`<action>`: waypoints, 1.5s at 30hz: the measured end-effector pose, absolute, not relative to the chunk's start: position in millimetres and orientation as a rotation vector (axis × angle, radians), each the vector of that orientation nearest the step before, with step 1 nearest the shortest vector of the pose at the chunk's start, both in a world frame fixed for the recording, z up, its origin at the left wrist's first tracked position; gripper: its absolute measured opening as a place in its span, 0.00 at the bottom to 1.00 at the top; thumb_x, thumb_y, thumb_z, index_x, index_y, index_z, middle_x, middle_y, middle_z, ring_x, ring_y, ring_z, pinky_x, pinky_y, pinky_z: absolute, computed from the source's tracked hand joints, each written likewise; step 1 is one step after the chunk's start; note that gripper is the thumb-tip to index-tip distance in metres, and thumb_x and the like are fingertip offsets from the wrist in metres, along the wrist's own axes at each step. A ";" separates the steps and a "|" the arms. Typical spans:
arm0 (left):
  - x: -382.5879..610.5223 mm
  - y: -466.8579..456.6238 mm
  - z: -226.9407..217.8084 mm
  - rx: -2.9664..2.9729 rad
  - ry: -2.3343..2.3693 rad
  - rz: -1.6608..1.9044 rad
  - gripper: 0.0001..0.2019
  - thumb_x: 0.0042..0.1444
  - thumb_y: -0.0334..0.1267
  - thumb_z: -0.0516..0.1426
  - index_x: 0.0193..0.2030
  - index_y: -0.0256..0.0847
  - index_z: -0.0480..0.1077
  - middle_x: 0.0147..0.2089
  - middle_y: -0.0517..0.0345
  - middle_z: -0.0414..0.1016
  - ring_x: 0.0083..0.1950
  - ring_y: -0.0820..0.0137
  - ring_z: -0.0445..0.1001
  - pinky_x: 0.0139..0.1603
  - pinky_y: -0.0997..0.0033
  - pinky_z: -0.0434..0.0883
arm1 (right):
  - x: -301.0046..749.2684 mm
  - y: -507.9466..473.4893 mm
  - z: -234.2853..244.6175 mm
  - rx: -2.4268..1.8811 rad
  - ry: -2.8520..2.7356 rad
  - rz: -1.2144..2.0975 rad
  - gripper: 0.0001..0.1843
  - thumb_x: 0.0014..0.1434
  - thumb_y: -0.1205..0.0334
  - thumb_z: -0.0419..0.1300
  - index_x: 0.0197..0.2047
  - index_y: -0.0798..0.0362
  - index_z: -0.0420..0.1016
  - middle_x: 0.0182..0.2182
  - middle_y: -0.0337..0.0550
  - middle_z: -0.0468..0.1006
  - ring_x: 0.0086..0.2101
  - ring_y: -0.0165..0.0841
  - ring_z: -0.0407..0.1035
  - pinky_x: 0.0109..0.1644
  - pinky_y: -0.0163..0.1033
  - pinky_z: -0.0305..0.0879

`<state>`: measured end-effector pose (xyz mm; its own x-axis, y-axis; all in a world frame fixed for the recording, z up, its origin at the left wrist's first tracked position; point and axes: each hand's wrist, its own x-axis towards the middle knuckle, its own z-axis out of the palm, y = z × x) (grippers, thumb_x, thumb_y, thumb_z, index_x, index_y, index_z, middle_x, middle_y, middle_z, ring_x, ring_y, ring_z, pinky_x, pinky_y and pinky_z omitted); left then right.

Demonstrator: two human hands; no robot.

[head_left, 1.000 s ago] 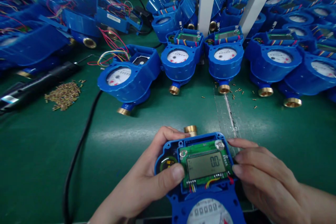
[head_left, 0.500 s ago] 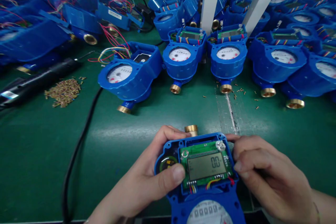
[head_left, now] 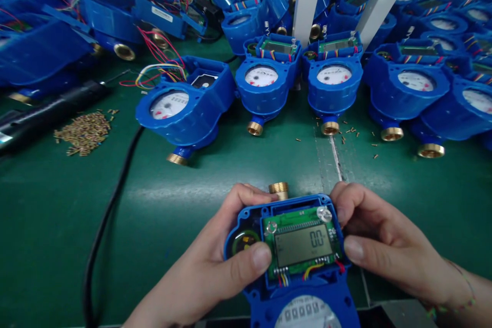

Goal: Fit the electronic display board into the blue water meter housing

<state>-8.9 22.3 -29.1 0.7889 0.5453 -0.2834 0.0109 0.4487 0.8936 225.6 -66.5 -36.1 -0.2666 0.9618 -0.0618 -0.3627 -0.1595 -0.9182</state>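
Two-hand grip | left hand (head_left: 207, 266) | right hand (head_left: 388, 246) | blue plastic water meter (head_left: 246, 212) | green circuit board (head_left: 295, 218) | brass port (head_left: 279, 189)

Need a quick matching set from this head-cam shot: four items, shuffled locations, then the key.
Items
1. LCD screen
2. Brass pipe fitting
3. Loose brass pins
4. Black cable

Locations
A. Heaped on the green work mat, left of the blue water meters
B. Curving across the mat, left of the left hand
C. On the green circuit board, between the left hand and the right hand
D. Sticking out past the far edge of the held blue meter

Pairs: 1-C, 2-D, 3-A, 4-B
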 end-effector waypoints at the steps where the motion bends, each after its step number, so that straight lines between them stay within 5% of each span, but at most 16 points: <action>1: -8.5 21.9 -29.2 1.062 0.600 0.357 0.18 0.58 0.45 0.58 0.52 0.46 0.60 0.54 0.53 0.62 0.55 0.60 0.64 0.50 0.65 0.69 | 224.7 -66.6 -35.5 -0.854 -0.998 1.660 0.13 0.61 0.68 0.59 0.46 0.46 0.62 0.36 0.38 0.62 0.35 0.27 0.60 0.37 0.29 0.65; 7: -7.2 21.2 -29.7 1.055 0.617 0.369 0.18 0.58 0.47 0.58 0.52 0.46 0.60 0.53 0.53 0.62 0.55 0.61 0.64 0.51 0.66 0.69 | 213.7 -72.4 -29.8 -1.007 -0.836 1.604 0.06 0.63 0.62 0.58 0.42 0.45 0.63 0.37 0.37 0.60 0.36 0.27 0.57 0.38 0.28 0.61; 18: -3.8 22.8 -26.5 1.108 0.652 0.386 0.18 0.57 0.47 0.59 0.51 0.47 0.62 0.52 0.55 0.61 0.54 0.60 0.64 0.51 0.66 0.69 | 196.6 -71.4 -18.1 -1.185 -0.979 1.233 0.08 0.63 0.70 0.50 0.35 0.47 0.56 0.32 0.35 0.57 0.31 0.27 0.54 0.34 0.27 0.58; 26: -7.1 22.1 -29.5 1.116 0.646 0.383 0.18 0.56 0.47 0.59 0.51 0.47 0.61 0.53 0.54 0.62 0.55 0.60 0.63 0.52 0.66 0.68 | 216.7 -72.3 -41.8 -0.814 -0.779 1.639 0.08 0.62 0.59 0.60 0.42 0.45 0.64 0.37 0.37 0.60 0.37 0.29 0.57 0.39 0.32 0.61; 35: -7.7 22.3 -30.4 1.075 0.625 0.380 0.18 0.57 0.47 0.59 0.51 0.48 0.62 0.54 0.57 0.62 0.55 0.63 0.63 0.52 0.68 0.66 | 242.0 -65.3 -32.2 -0.920 -1.711 0.834 0.18 0.55 0.78 0.62 0.49 0.57 0.72 0.37 0.45 0.75 0.39 0.33 0.71 0.47 0.44 0.72; 45: -8.2 21.3 -31.9 1.053 0.615 0.373 0.18 0.57 0.48 0.59 0.50 0.47 0.61 0.53 0.56 0.62 0.53 0.62 0.63 0.48 0.67 0.66 | 243.9 -63.8 -30.4 -0.898 -1.828 0.689 0.16 0.54 0.81 0.61 0.47 0.64 0.74 0.37 0.48 0.76 0.36 0.32 0.72 0.51 0.47 0.74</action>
